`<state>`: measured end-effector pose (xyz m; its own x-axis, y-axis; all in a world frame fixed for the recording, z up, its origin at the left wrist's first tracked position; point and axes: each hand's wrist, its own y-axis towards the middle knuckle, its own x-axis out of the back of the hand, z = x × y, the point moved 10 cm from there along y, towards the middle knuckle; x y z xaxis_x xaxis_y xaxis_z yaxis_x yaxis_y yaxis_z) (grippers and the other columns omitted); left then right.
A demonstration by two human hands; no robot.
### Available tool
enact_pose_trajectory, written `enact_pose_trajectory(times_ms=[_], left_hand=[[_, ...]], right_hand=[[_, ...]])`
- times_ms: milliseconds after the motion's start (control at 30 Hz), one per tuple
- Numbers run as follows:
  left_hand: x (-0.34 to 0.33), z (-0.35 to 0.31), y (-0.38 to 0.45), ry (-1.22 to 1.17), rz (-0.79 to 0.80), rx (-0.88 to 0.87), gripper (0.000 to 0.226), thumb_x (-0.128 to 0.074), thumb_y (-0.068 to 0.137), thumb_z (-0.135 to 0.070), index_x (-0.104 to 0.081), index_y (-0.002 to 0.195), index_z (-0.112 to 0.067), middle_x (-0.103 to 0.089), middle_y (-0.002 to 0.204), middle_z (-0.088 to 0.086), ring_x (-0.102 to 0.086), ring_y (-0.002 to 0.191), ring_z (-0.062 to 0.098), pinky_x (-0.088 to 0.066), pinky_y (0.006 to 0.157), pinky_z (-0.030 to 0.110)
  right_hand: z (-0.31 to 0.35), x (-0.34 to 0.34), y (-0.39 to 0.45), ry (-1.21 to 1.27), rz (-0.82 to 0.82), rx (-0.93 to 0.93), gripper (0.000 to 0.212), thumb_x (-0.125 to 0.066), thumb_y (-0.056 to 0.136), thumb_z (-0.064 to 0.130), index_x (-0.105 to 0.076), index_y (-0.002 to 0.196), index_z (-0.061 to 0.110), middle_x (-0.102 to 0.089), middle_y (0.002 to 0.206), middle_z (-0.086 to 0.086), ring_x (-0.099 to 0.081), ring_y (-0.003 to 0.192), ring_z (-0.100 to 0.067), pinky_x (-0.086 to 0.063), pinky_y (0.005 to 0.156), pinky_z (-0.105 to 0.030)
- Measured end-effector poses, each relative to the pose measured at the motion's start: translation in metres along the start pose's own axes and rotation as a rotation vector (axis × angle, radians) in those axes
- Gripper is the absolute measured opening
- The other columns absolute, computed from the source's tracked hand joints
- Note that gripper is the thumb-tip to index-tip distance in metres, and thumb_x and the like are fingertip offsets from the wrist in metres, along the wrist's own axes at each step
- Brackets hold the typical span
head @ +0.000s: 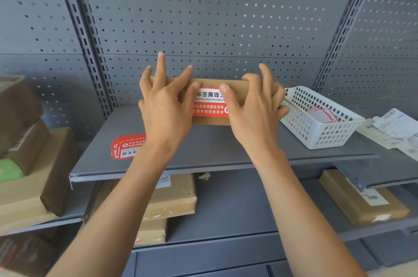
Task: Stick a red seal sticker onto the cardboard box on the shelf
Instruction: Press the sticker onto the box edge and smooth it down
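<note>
Both hands are up on the shelf, pressing. My left hand [166, 104] lies flat with the fingers spread wide over the left part of the cardboard box [239, 90], its thumb on the left end of the red seal sticker [209, 104]. My right hand [254, 109] covers the right part of the box, fingers curled over its top edge, thumb pressing the sticker's right end. Neither hand grips anything; both bear on the box face.

I judge the sticker is already placed and this is the smoothing step. It sits on the front face of the box, running up to the top edge. Next, I'd say the thumbs need to sweep outward along the ends so the corners bed down, with the box braced so it does not slide back.

Nearer me on the same grey shelf [226, 147], a small stack of spare red stickers [129, 146] lies to the left, its print upside down. To the right stands a white basket [321, 118] holding red-edged slips.

On the applied sticker I read a white band with "标签撕毁" and, under it, part of a pinyin line, "AOQIANSIHUIWU". The red band below has white text including "包装完整在签收" and "损坏请拒绝签收"; my thumbs hide the rest.

Behind everything is the grey pegboard back panel [203, 16].
</note>
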<state>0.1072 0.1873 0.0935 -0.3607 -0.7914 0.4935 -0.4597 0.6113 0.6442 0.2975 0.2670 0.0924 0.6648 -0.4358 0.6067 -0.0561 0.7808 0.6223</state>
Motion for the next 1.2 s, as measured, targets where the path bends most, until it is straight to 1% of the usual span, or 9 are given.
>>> enact_pose_trajectory(times_ms=[100, 267, 500, 567, 600, 700, 767, 933, 1200], left_hand=[[0.0, 0.001, 0.001, -0.012, 0.01, -0.005, 0.038, -0.05, 0.103, -0.05, -0.059, 0.14, -0.041, -0.019, 0.172, -0.002, -0.015, 0.155, 0.031, -0.041, 0.104, 0.069], [0.002, 0.001, 0.005, -0.044, 0.02, -0.026, 0.035, -0.05, 0.105, -0.041, -0.06, 0.139, -0.041, -0.021, 0.171, -0.001, -0.015, 0.156, 0.03, -0.038, 0.106, 0.07], [0.004, 0.0, 0.008, -0.026, 0.031, -0.045, 0.036, -0.048, 0.108, -0.031, -0.058, 0.142, -0.037, -0.02, 0.171, 0.0, -0.017, 0.155, 0.032, -0.037, 0.106, 0.069], [0.005, -0.003, 0.008, -0.022, 0.04, -0.052, 0.038, -0.047, 0.107, -0.036, -0.056, 0.144, -0.036, -0.018, 0.172, -0.001, -0.016, 0.155, 0.031, -0.036, 0.106, 0.069], [0.006, -0.005, 0.007, -0.014, 0.048, -0.054, 0.04, -0.048, 0.106, -0.042, -0.055, 0.145, -0.036, -0.016, 0.172, -0.002, -0.015, 0.156, 0.03, -0.035, 0.107, 0.068], [0.009, -0.013, 0.007, 0.049, 0.072, -0.067, 0.057, -0.053, 0.096, -0.062, -0.05, 0.148, -0.038, -0.009, 0.173, -0.002, -0.011, 0.157, 0.03, -0.033, 0.108, 0.065], [0.011, -0.017, 0.01, 0.089, 0.082, -0.084, 0.064, -0.055, 0.092, -0.066, -0.047, 0.15, -0.04, -0.007, 0.174, 0.0, -0.009, 0.158, 0.031, -0.033, 0.108, 0.065], [0.015, -0.021, 0.013, 0.073, 0.113, -0.117, 0.061, -0.058, 0.095, -0.059, -0.044, 0.151, -0.041, -0.003, 0.174, 0.001, -0.003, 0.159, 0.031, -0.028, 0.112, 0.064], [0.02, -0.015, 0.014, -0.002, 0.143, -0.179, 0.046, -0.06, 0.1, -0.043, -0.051, 0.145, -0.044, -0.008, 0.173, 0.002, -0.001, 0.159, 0.031, -0.023, 0.115, 0.063]], right_hand=[[0.0, 0.001, 0.002, 0.014, 0.022, 0.004, 0.049, -0.043, 0.098, 0.062, -0.053, 0.131, 0.027, -0.019, 0.169, 0.007, -0.021, 0.147, -0.032, -0.026, 0.103, -0.056], [0.001, 0.003, 0.005, -0.005, 0.06, 0.011, 0.048, -0.037, 0.102, 0.056, -0.05, 0.14, 0.029, -0.015, 0.17, 0.009, -0.02, 0.147, -0.031, -0.026, 0.104, -0.057], [0.001, 0.008, 0.008, -0.006, 0.087, 0.018, 0.041, -0.03, 0.108, 0.042, -0.05, 0.142, 0.03, -0.014, 0.17, 0.008, -0.021, 0.146, -0.029, -0.027, 0.104, -0.056], [0.002, 0.01, 0.008, 0.0, 0.103, 0.017, 0.044, -0.03, 0.108, 0.044, -0.046, 0.147, 0.031, -0.01, 0.171, 0.007, -0.019, 0.148, -0.029, -0.025, 0.107, -0.058], [0.002, 0.01, 0.008, 0.007, 0.11, 0.016, 0.048, -0.032, 0.106, 0.05, -0.043, 0.149, 0.031, -0.007, 0.172, 0.007, -0.018, 0.149, -0.029, -0.024, 0.108, -0.059], [0.007, 0.011, 0.006, 0.005, 0.116, 0.024, 0.07, -0.042, 0.094, 0.07, -0.036, 0.153, 0.033, 0.001, 0.173, 0.004, -0.013, 0.153, -0.032, -0.022, 0.112, -0.061], [0.009, 0.012, 0.007, -0.001, 0.105, 0.04, 0.077, -0.05, 0.089, 0.074, -0.036, 0.153, 0.034, 0.002, 0.173, 0.001, -0.014, 0.153, -0.034, -0.023, 0.111, -0.062], [0.008, 0.016, 0.012, 0.024, 0.119, 0.06, 0.071, -0.051, 0.093, 0.067, -0.036, 0.154, 0.036, 0.0, 0.173, -0.001, -0.016, 0.152, -0.034, -0.024, 0.111, -0.064], [0.007, 0.019, 0.014, 0.112, 0.131, 0.085, 0.059, -0.048, 0.101, 0.053, -0.034, 0.156, 0.037, 0.003, 0.173, -0.004, -0.017, 0.153, -0.032, -0.023, 0.112, -0.063]])
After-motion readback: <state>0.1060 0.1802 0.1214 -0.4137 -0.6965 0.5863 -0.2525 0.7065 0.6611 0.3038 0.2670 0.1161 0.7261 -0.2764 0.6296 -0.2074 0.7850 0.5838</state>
